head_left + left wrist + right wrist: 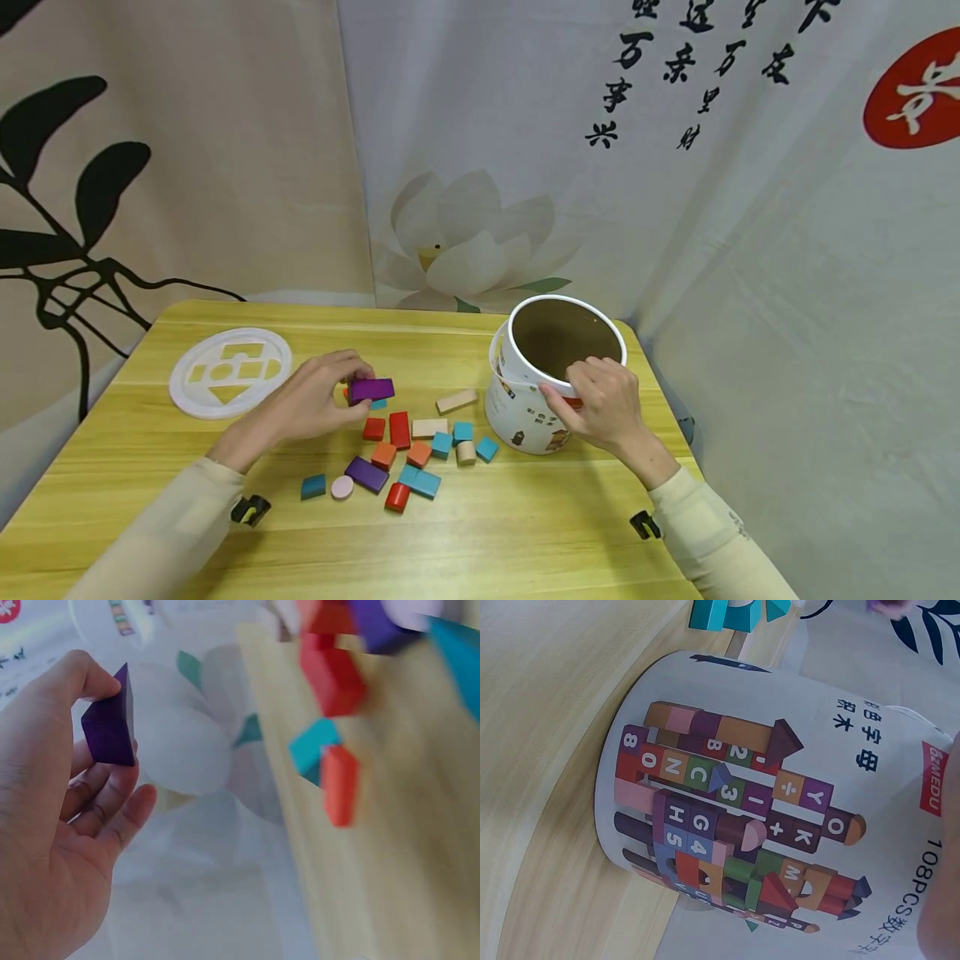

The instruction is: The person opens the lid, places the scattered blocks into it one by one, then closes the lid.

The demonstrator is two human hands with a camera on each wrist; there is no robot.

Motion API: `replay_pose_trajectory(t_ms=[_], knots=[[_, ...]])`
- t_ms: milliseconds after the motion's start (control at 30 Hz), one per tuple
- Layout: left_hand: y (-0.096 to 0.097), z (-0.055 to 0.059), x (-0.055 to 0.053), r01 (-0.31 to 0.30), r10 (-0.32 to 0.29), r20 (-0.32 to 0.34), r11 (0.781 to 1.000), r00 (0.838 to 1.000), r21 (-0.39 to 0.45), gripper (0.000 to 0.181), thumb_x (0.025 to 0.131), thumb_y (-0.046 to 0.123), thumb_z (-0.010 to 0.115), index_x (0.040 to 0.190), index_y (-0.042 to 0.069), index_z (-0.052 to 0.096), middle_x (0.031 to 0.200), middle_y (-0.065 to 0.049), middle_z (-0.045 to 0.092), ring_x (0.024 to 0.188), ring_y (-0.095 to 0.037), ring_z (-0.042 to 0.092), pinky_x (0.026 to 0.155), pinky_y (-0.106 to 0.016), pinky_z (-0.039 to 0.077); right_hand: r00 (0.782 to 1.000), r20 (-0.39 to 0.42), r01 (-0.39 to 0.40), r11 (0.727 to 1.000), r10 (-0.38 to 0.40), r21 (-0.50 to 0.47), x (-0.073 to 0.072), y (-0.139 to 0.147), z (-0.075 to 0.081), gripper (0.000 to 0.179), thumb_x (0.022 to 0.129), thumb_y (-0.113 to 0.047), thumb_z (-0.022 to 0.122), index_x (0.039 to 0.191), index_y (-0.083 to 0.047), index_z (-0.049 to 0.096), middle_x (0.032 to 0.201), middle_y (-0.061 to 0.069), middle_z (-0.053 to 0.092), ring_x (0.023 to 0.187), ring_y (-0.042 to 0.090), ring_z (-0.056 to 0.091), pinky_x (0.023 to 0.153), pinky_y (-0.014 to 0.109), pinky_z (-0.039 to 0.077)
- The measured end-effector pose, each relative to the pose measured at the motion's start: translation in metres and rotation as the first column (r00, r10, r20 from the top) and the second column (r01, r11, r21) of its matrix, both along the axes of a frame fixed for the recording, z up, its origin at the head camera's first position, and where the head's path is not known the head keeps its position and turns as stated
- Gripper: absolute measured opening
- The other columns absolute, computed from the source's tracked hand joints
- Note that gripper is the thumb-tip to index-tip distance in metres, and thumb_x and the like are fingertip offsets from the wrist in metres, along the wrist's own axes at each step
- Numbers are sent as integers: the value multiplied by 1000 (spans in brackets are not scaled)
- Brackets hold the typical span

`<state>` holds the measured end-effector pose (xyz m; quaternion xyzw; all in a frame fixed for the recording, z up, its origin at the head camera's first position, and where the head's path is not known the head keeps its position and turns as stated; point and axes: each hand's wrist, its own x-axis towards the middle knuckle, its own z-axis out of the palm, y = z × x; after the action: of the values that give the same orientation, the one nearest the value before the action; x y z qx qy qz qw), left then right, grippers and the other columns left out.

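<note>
My left hand (318,396) pinches a purple wooden block (372,389) between thumb and fingers, held above the scattered blocks. In the left wrist view the same purple block (111,724) shows at the fingertips, with a red block (330,675) and a blue block (313,750) on the table beyond. My right hand (603,404) grips the near rim of a white cylindrical bucket (525,421), which stands open at the top. Printed block pictures cover the bucket's side in the right wrist view. The part of the bucket's inside that shows is dark brown; its bottom is hidden.
Loose red, orange, blue, purple and plain wooden blocks (430,428) lie between the hands. A white oval lid (182,385) with shaped cut-outs lies at the table's left. Behind the wooden table (480,542) hangs a printed cloth (480,125); another wall of cloth stands on the right.
</note>
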<state>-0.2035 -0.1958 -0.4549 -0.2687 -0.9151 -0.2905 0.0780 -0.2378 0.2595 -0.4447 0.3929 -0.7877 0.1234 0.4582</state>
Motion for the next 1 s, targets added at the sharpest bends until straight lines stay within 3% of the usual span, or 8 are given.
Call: replay_pose_trajectory(t_ms=[167,367,600,1000], knots=[[24,18,-14,52,-50,-51,998,997,42,27,90,14,86,116,11,79,106,2,76,89,-10,67,79,-27,59,1000,2,3,1000,-3,1,0,0,1,62,113,-52,56,65,-16,41,57,-6,32,52,12,27,47,31,25],[51,35,-29,112,-102,-155,992,983,61,25,90,15,85,113,9,80,102,0,76,86,-14,69,76,-27,57,1000,4,11,1000,-11,2,2,1,1,62,113,-52,57,65,-16,40,58,-6,32,52,13,29,47,32,25],[79,56,-41,150,-132,-185,985,974,87,25,91,16,84,114,7,80,104,-3,74,86,-13,64,75,-27,55,1000,7,6,1000,-6,2,1,-1,1,62,112,-52,57,65,-16,40,58,-5,32,51,14,30,48,32,26],[140,92,-71,252,-224,-229,963,947,99,26,95,18,82,117,3,80,107,-7,77,91,-18,71,83,-37,63,1000,12,18,1000,-18,5,0,0,0,62,113,-54,56,65,-17,41,57,-6,33,52,13,29,48,31,25]])
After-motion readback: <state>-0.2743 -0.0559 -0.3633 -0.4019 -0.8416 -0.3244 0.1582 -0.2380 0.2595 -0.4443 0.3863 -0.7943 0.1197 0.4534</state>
